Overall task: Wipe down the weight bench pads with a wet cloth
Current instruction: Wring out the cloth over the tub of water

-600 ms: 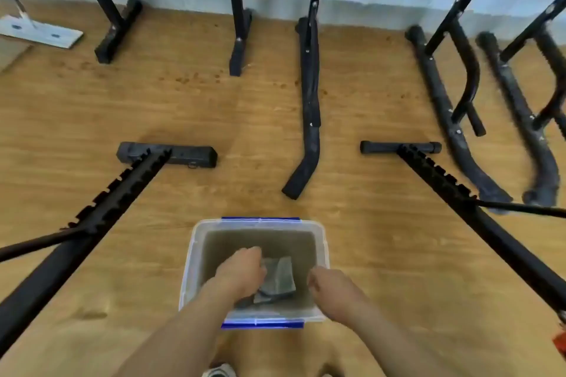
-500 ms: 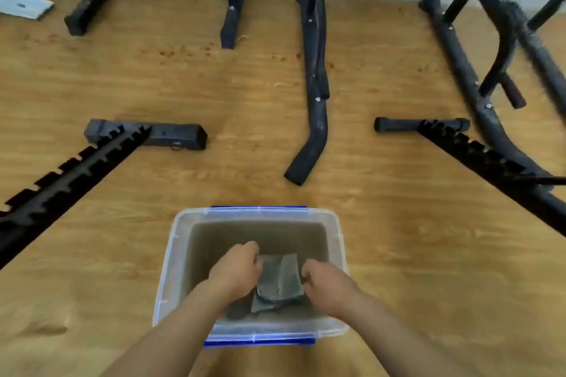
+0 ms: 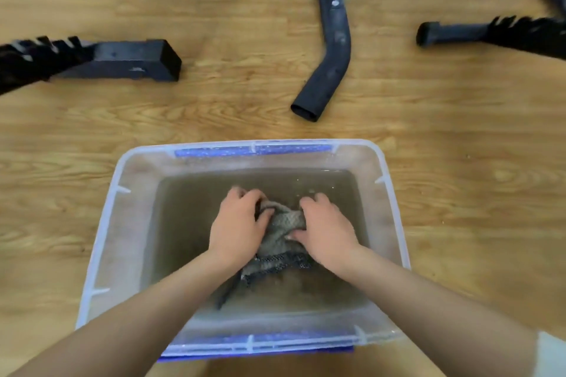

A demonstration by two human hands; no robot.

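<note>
Since a moment ago the left hand (image 3: 237,225) and right hand (image 3: 326,231) have closed in, fingers curled round the cloth (image 3: 283,222), bunching it in murky water (image 3: 188,217) inside the tub (image 3: 128,223); wetting seems underway, wiping not begun; cloth grey, waffle-textured, limp; tub clear, rigid, blue-edged.

no readable text, no labels, no brands, no numbers anywhere

1. The left hand (image 3: 237,229) and the right hand (image 3: 326,231) are bare.
2. The left forearm (image 3: 153,306) and the right forearm (image 3: 428,300) are bare as well (seen down to the lower edge).
3. The fingers (image 3: 242,194) are blurred, so small details cannot be told.
</note>
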